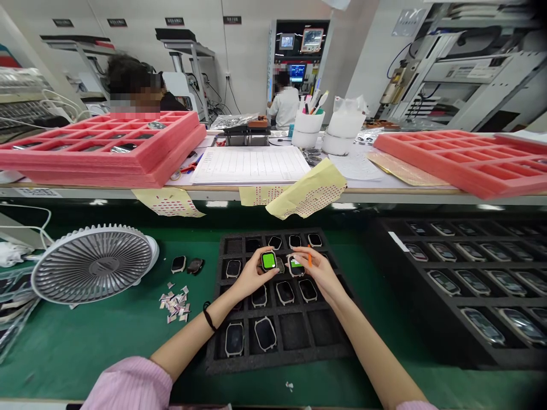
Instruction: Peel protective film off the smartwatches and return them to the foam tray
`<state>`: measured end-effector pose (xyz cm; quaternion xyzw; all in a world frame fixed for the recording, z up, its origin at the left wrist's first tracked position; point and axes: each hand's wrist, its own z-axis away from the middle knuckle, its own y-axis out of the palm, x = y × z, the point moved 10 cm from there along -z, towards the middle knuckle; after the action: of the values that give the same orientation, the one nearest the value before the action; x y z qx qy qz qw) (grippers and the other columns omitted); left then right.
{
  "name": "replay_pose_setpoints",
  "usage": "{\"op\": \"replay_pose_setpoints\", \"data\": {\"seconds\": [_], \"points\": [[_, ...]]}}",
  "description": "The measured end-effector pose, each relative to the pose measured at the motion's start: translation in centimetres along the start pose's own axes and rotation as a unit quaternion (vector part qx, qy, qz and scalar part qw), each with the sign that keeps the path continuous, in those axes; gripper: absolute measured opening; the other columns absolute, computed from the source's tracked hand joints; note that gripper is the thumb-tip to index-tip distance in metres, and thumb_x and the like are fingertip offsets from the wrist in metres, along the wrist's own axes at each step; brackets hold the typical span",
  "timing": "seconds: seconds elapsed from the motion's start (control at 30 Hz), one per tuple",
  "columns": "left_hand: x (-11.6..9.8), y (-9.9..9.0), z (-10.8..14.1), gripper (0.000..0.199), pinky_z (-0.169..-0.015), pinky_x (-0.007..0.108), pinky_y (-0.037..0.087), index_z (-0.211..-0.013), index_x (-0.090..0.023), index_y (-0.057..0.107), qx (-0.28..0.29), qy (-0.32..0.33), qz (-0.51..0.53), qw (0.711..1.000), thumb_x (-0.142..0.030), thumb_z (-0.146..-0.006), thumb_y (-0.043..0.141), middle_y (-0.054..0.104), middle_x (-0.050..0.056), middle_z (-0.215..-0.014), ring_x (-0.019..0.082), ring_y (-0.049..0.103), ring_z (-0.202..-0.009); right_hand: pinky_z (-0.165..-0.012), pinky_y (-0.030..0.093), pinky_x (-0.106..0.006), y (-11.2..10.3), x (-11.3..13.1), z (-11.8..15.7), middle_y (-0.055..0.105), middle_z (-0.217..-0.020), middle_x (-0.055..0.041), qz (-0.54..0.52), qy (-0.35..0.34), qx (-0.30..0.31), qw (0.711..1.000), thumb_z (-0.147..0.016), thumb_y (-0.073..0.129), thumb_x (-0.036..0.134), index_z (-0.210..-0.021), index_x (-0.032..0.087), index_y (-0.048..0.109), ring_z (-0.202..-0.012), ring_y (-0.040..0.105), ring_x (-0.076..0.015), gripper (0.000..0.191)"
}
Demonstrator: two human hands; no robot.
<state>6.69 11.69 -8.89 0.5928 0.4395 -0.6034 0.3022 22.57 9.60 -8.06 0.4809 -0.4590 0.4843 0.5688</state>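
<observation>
Between the fingers of my left hand (pixel 255 272) is a smartwatch case (pixel 269 261) with a lit green screen, held above a black foam tray (pixel 282 359). My right hand (pixel 318 272) grips a second smartwatch case (pixel 296 265), its screen lit green and white and partly covered by my fingers. An orange strip (pixel 309 256) shows at the right fingers; I cannot tell what it is. More watch cases with dark screens, such as one watch case (pixel 265 333) at the front, lie in the tray's compartments under and around both hands.
Left of the tray are a grey fan (pixel 102 265), a loose watch case (pixel 178 264) and a pile of small stickers (pixel 176 304). Stacked black trays (pixel 410 319) of watches stand right. On the shelf are pink foam trays (pixel 149 165) and paper sheets (pixel 252 165). Two people sit beyond.
</observation>
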Motion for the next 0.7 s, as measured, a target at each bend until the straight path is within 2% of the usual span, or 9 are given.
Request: {"op": "replay_pose_setpoints", "data": {"seconds": [0.13,0.23,0.3,0.53,0.7], "points": [[-0.4,0.6,0.1,0.063,-0.069,0.028,0.053,-0.133,-0.020,0.037,0.006,0.023,0.000,1.000,-0.020,-0.077,0.065,0.060,0.010,-0.113,0.018,0.063,-0.088,-0.074,0.050,-0.031,0.3,-0.8,-0.2,0.069,-0.097,-0.0057,-0.006,0.014,0.013,1.000,-0.071,0.072,0.049,-0.102,0.024,0.068,-0.089,0.066,-0.0219,0.041],[-2.3,0.6,0.5,0.055,-0.079,0.033,0.052,-0.129,-0.020,0.043,-0.013,0.072,-0.077,0.994,-0.015,-0.077,0.061,0.059,0.011,-0.118,0.020,0.062,-0.096,-0.072,0.050,-0.031,1.0,-0.6,-0.1,0.069,-0.096,-0.0052,-0.018,0.016,0.024,0.999,-0.071,0.071,0.049,-0.103,0.024,0.067,-0.087,0.065,-0.0207,0.041],[-3.9,0.6,0.9,0.051,-0.081,0.033,0.052,-0.124,-0.020,0.048,-0.020,0.100,-0.129,0.986,-0.013,-0.076,0.061,0.060,0.010,-0.120,0.021,0.062,-0.098,-0.073,0.050,-0.031,1.8,-0.2,0.2,0.069,-0.097,-0.0055,-0.028,0.014,0.036,0.999,-0.071,0.071,0.049,-0.104,0.023,0.067,-0.087,0.065,-0.0208,0.042],[-8.1,-2.1,1.5,0.048,-0.066,0.027,0.051,-0.121,-0.019,0.052,-0.098,0.116,-0.157,0.976,-0.015,-0.075,0.063,0.066,0.007,-0.108,0.017,0.063,-0.079,-0.086,0.050,-0.036,4.0,3.1,0.8,0.068,-0.101,-0.0058,-0.032,-0.024,0.050,0.998,-0.059,0.082,0.035,-0.106,0.024,0.065,-0.097,0.064,-0.0219,0.051],[-10.0,-3.0,2.1,0.046,-0.085,0.034,0.051,-0.118,-0.019,0.054,-0.130,0.151,-0.174,0.964,-0.014,-0.074,0.062,0.064,0.009,-0.116,0.022,0.061,-0.102,-0.087,0.052,-0.039,5.6,4.7,0.7,0.067,-0.099,-0.0046,-0.036,-0.048,0.055,0.997,-0.053,0.085,0.030,-0.105,0.024,0.063,-0.092,0.065,-0.0214,0.057]]}}
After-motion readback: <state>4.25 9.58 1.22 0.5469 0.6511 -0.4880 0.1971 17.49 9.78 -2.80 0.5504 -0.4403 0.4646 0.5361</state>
